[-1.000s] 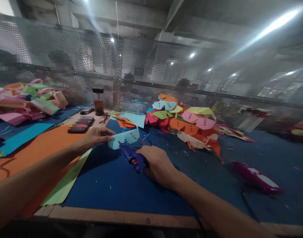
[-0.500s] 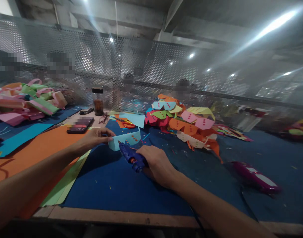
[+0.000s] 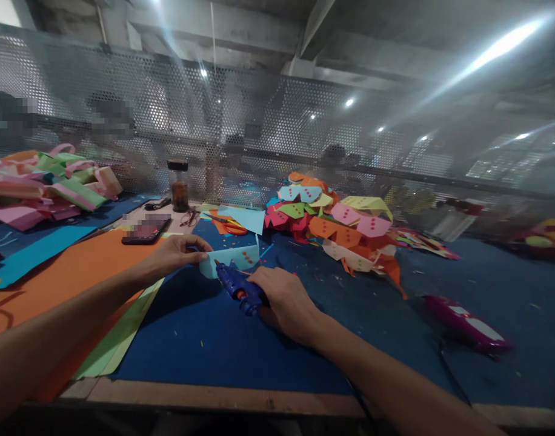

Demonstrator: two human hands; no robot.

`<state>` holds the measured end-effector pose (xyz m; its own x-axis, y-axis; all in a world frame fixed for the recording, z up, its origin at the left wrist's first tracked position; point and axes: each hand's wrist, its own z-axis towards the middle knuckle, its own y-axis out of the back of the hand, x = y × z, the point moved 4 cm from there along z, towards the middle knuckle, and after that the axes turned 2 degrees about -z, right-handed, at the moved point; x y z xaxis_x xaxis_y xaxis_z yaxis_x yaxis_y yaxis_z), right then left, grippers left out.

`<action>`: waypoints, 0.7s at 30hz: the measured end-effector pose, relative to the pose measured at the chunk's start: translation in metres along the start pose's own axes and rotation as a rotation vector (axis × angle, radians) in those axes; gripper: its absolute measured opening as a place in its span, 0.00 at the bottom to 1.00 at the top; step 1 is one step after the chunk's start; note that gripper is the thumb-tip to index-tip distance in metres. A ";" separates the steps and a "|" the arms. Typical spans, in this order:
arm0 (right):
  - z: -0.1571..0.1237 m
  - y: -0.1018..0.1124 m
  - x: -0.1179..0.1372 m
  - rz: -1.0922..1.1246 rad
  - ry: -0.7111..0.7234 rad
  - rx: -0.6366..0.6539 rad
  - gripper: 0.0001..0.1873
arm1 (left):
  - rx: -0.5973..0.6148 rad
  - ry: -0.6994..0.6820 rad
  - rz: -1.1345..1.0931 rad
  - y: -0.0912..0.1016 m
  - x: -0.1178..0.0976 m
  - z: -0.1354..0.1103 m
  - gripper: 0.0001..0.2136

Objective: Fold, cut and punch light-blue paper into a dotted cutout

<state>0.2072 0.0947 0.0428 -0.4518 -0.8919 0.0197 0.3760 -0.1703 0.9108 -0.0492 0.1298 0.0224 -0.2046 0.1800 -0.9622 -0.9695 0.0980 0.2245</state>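
Between thumb and fingers, my left hand [image 3: 184,253] pinches the left end of a folded light-blue paper piece [image 3: 232,257] bearing several orange-red dots. My right hand [image 3: 284,300] is wrapped round a dark-blue hot glue gun [image 3: 241,287], its nozzle pointing up and left at the paper near the left end. Whether the nozzle touches the paper I cannot tell. Part of the glue gun's grip is hidden by the right hand, and its cord appears under the right forearm.
Cut paper shapes [image 3: 350,227] pile up behind the right hand, with scissors [image 3: 234,227] to their left. A phone [image 3: 145,230], a jar [image 3: 179,188] and orange sheets [image 3: 91,272] lie left. A purple device [image 3: 466,324] rests right. Perforated metal panels [image 3: 241,127] stand behind.
Both hands keep their grips. The glue gun has shifted slightly left against the paper, and the paper's right end has moved very slightly.
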 end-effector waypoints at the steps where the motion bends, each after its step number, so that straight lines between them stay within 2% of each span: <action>1: 0.000 0.000 0.000 0.000 0.003 -0.003 0.11 | -0.002 0.001 0.005 0.000 0.000 0.000 0.16; 21: 0.002 -0.002 0.000 -0.031 -0.028 0.032 0.09 | 0.012 -0.005 0.057 -0.004 -0.007 -0.003 0.17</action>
<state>0.2052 0.0957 0.0418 -0.4857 -0.8741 0.0021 0.3351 -0.1840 0.9240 -0.0438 0.1257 0.0275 -0.2583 0.1903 -0.9471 -0.9548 0.0990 0.2803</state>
